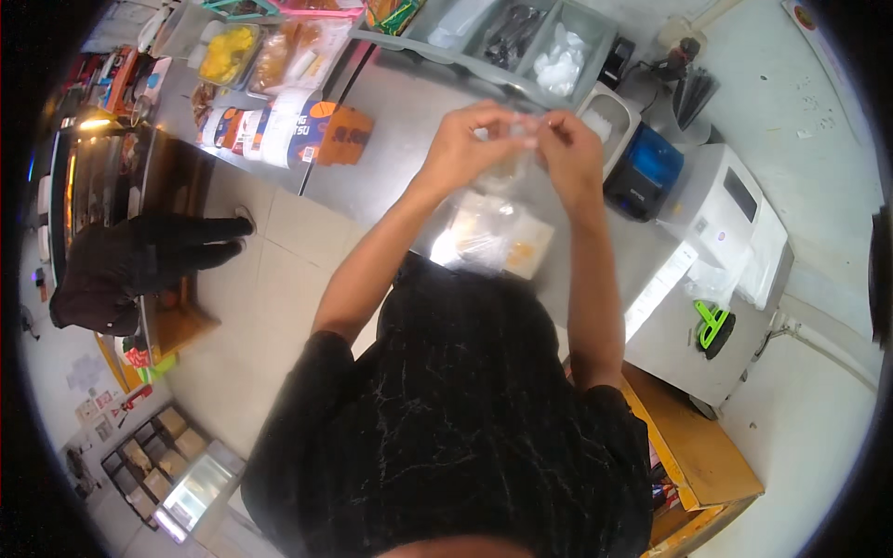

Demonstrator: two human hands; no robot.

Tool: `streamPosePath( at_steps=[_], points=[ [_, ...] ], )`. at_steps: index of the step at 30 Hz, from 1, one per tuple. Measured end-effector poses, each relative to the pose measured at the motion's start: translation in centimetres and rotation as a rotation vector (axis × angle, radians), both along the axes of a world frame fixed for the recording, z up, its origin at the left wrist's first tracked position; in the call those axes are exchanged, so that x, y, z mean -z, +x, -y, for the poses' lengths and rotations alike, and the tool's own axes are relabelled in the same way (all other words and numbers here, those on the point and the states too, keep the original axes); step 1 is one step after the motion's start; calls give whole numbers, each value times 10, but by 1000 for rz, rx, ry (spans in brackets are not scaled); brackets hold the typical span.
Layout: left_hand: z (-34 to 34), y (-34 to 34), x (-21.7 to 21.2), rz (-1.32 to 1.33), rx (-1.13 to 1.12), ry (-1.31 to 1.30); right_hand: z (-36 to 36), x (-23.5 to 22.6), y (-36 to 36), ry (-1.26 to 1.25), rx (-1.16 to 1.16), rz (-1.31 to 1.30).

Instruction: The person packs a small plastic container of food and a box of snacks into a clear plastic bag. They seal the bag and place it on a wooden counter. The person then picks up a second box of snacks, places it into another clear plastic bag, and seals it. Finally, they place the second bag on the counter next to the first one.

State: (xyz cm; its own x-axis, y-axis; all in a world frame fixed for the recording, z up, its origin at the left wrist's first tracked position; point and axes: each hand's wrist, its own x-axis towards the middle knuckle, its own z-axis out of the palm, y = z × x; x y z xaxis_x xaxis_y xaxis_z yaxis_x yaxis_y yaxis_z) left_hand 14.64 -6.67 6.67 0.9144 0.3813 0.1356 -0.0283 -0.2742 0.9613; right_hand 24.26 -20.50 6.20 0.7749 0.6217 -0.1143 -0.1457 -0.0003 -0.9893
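The person's hands, left hand [465, 151] and right hand [573, 156], pinch the gathered top of a clear plastic bag [491, 221] over the metal table [409, 102], near the gray divided tray [502, 83]; pale contents show through the plastic, too blurred to identify.

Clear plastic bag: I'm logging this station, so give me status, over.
Left hand and right hand pinching clear plastic bag at its top. Bag over steel counter, contents blurred by glare. Grey divided tray just beyond; nothing visibly blocking.
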Motion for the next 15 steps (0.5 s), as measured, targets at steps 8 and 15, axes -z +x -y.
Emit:
streamPosePath(
  at_steps=[8, 15],
  points=[
    [-5, 10, 9, 123, -1, 118, 11, -6, 24, -43, -204, 40],
    [-4, 10, -5, 63, -79, 181, 6, -3, 21, -51, -132, 76]
  ],
)
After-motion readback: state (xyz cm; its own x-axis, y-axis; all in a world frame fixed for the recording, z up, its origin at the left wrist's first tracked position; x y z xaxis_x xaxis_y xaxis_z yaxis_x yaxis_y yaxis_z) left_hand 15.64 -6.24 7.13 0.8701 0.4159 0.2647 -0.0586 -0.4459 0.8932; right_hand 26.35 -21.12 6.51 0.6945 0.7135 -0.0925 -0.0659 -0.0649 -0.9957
